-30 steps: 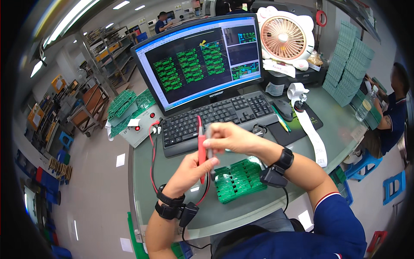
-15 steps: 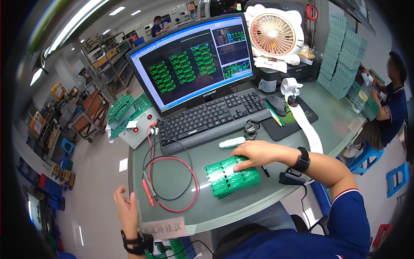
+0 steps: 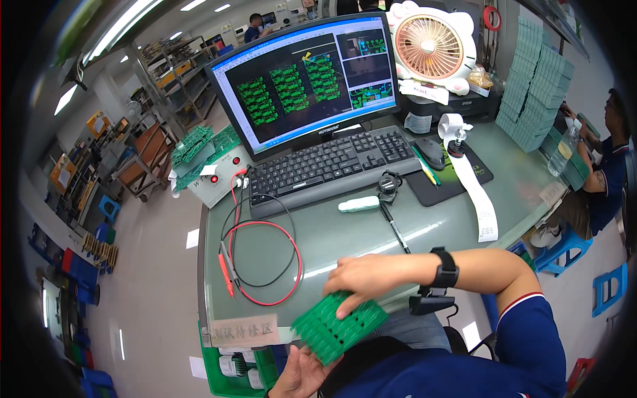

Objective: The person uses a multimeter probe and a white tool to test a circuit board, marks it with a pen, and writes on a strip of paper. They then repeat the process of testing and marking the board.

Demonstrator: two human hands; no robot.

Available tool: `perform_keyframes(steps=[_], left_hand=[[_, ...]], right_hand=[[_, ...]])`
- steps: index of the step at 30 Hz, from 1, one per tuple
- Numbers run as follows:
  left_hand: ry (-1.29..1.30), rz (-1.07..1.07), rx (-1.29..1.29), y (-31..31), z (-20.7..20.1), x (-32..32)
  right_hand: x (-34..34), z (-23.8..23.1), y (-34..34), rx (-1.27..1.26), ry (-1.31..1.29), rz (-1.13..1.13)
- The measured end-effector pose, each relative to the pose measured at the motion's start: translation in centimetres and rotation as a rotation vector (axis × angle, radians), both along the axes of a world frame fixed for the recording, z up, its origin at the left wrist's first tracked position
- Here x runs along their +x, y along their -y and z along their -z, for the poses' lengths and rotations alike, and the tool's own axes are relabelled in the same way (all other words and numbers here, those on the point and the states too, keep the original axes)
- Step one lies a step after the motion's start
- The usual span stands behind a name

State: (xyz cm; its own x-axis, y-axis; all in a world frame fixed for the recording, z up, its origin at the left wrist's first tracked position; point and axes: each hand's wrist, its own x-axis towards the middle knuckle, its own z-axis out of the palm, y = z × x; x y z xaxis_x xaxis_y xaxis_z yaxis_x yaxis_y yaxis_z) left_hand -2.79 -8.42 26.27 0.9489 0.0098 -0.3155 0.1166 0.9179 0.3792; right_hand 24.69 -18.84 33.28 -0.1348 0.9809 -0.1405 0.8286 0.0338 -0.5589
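A stack of green circuit boards (image 3: 340, 326) is tilted over the near edge of the desk, above my lap. My right hand (image 3: 371, 280) is closed on its far side, the thumb lying across the top face. At the stack's lower left corner is my left hand (image 3: 304, 373), palm up. Its thumb stands apart from the boards, and its other fingers reach toward their underside, partly hidden. Beyond my right hand, a black pen (image 3: 395, 229) and a pale capped marker (image 3: 359, 204) lie on the desk.
Red and black test leads (image 3: 296, 265) lie coiled at the left of the desk (image 3: 318, 242). A keyboard (image 3: 332, 166) and monitor (image 3: 302, 86) stand behind. A green bin (image 3: 211, 361) with white rolls sits below the left edge. A co-worker (image 3: 607, 159) sits at the right.
My right hand has lifted the circuit boards off the desk and brought them toward me. My left hand has come in from the left to the stack's corner. The black pen is now uncovered.
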Motion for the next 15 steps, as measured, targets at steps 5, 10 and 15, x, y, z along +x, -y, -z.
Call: perform_keyframes(steps=[5, 10, 15], left_hand=[[-0.292, 0.006, 0.444, 0.7, -3.5, 1.2], [-0.052, -0.160, 0.746, 0.0, -7.4, 4.1], [0.157, -0.083, 1.280, -2.8, -5.0, 9.3]], right_hand=[[-2.1, 1.4, 1.0, 0.073, -0.036, 0.009], [-1.9, -0.3, 3.9, 0.336, -0.426, 0.372], [0.5, 0.7, 6.0, 0.414, -0.627, 0.472]])
